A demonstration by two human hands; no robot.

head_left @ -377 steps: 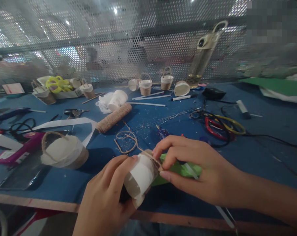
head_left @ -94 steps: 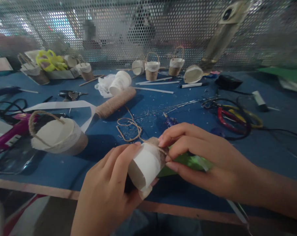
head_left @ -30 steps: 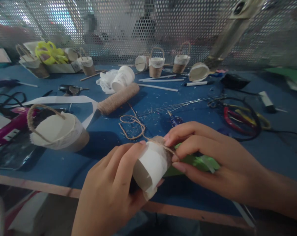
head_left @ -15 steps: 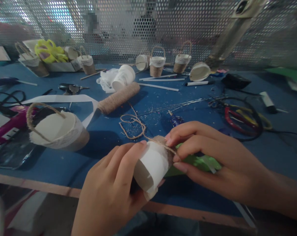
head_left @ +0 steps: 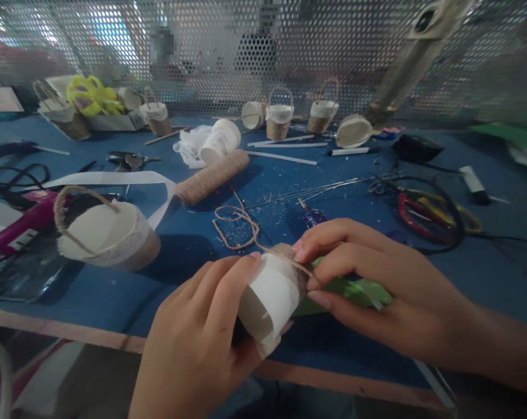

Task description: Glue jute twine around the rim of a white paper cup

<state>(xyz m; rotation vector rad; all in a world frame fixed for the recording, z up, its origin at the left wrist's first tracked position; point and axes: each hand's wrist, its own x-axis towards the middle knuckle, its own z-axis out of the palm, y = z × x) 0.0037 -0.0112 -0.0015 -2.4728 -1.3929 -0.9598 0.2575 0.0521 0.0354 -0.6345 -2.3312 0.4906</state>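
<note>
Here, at lower center, your left fingers grip the cup; your right fingers pinch twine at its base; the spool lies left of center.

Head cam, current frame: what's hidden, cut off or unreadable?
All in the head view:
Held cup: one side covered by the left hand, far end mostly by the right hand.
Twine: hidden past the right fingertips.
Green material: partly behind the right hand.
Magenta tool: cut off by the left edge.
Background beyond the perforated screen: blurred, broken up by its holes.
</note>
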